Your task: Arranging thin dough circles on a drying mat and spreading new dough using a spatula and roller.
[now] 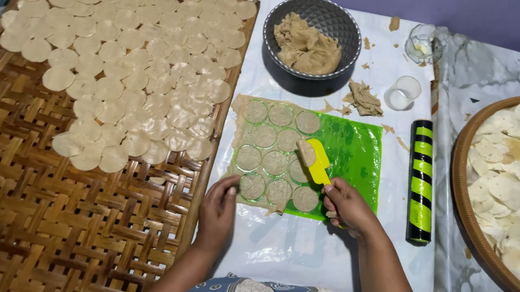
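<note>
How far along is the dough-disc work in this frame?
Done: many discs cover the upper part of the woven tray, and the sheet on the green mat is already cut into rounds. In hand: the right hand lifts one with a yellow spatula; the left hand steadies the edge. Left: the remaining rounds and the bowl's dough.

A right hand (348, 205) grips a yellow spatula (318, 162), a dough round (306, 153) on its blade just beyond the fingers; the left hand's (218, 209) fingertips touch the green mat's (355, 150) near corner, woven tray (44, 208) alongside.
</note>
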